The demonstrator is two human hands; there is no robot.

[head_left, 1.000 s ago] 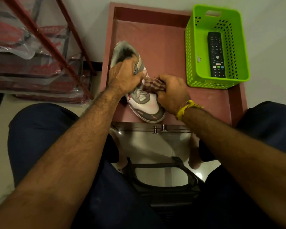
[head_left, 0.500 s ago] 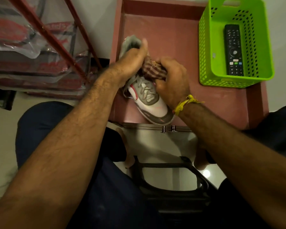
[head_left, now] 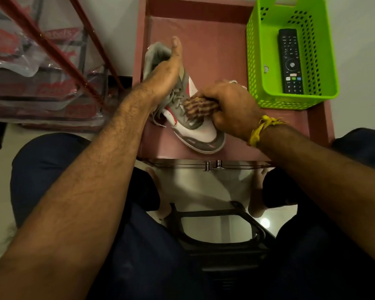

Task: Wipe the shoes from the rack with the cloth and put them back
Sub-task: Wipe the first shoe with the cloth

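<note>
**Shoe held at the collar, cloth pressed on the laces**

A grey, white and red shoe (head_left: pixel 195 131) is seen lying on the reddish bench (head_left: pixel 214 50), toe toward the near edge, heel toward the far side. Its collar is gripped by the left hand (head_left: pixel 165 76), the thumb laid along the heel opening and the other fingers hidden inside or behind it. A bunched checked cloth (head_left: pixel 200 106) is clutched in the right hand (head_left: pixel 230 107) and pressed onto the laced midfoot of the shoe. A yellow thread band (head_left: pixel 260 131) is worn on that wrist. Right of the shoe, on the same bench, a green perforated basket (head_left: pixel 256 61) is set, with a black remote (head_left: pixel 290 61) lying inside it. Left of the shoe, beyond the bench edge, a red-framed rack (head_left: pixel 52 46) is seen, its shelves filled with plastic-wrapped items (head_left: pixel 20 50) whose contents cannot be made out
</note>
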